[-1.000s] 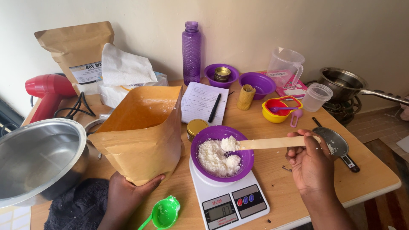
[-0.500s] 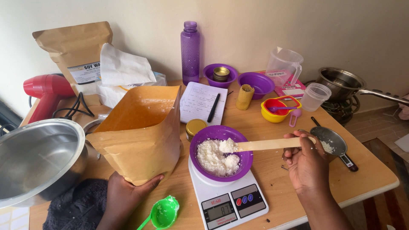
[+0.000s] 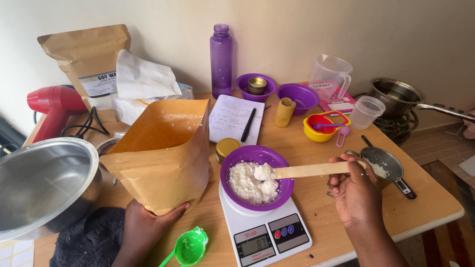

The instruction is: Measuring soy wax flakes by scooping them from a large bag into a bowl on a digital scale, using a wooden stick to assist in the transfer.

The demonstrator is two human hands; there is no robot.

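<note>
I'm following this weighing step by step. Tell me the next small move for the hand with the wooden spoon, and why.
Probably tip the wooden spoon so its white clump drops into the purple bowl on the scale. The right hand holds it loaded over the flakes there, while the left hand steadies the open paper bag.

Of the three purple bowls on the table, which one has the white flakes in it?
The purple bowl on the white scale, nearest the person. The right hand dips a wooden spatula into it. One bowl by the wall holds a tin; the other looks empty.

Matt paper bag (image 3: 163, 158), wooden spatula (image 3: 307, 170)
</note>
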